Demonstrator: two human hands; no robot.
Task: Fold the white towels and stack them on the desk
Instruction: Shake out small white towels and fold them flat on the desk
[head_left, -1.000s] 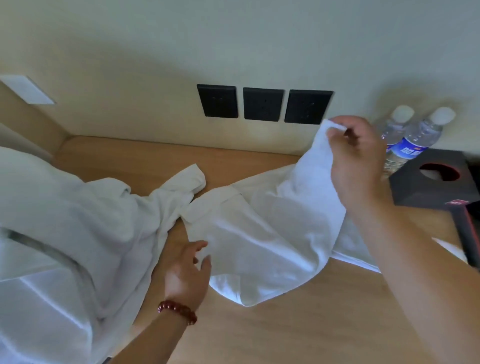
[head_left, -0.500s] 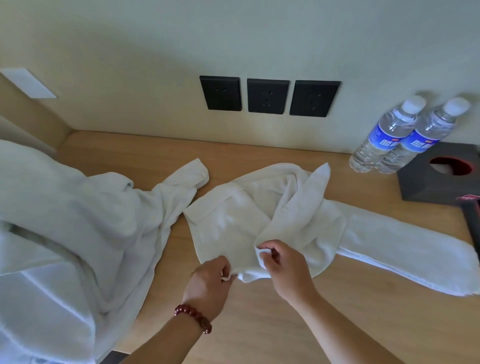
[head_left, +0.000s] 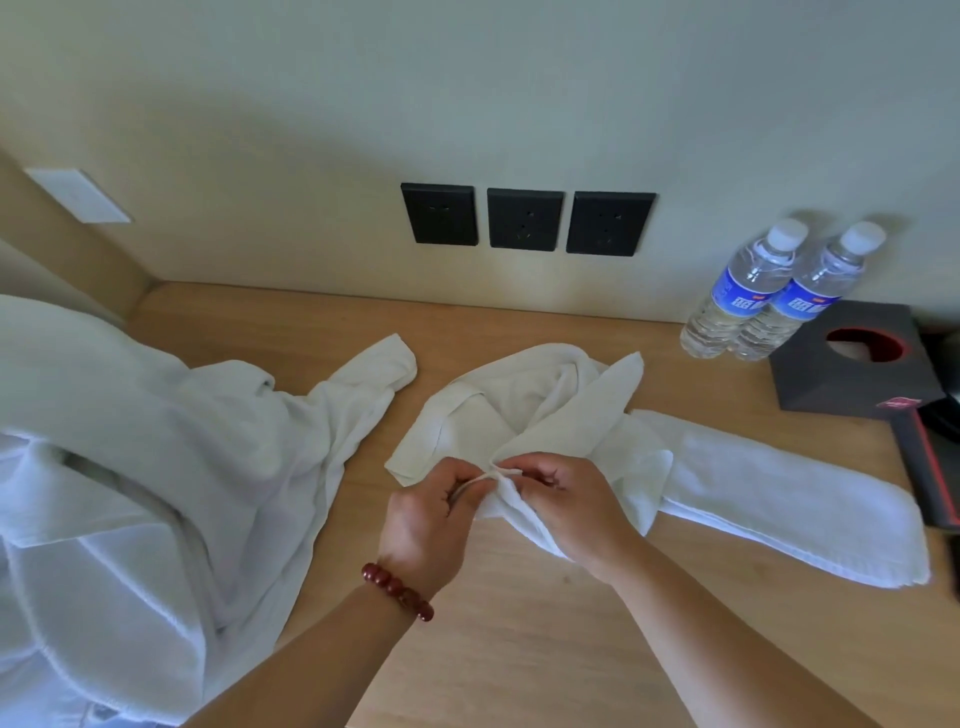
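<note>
Head view: both hands pinch one white towel's near edge at mid-desk.

Left hand (head_left: 426, 525) and right hand (head_left: 571, 506), fingers curled, nip the crumpled towel (head_left: 545, 410) on the desk (head_left: 519, 649). It looks light, limp and grippy; corners seem the best hold. Another towel (head_left: 156, 467) is heaped left; far right stand water bottles (head_left: 769, 296).
</note>
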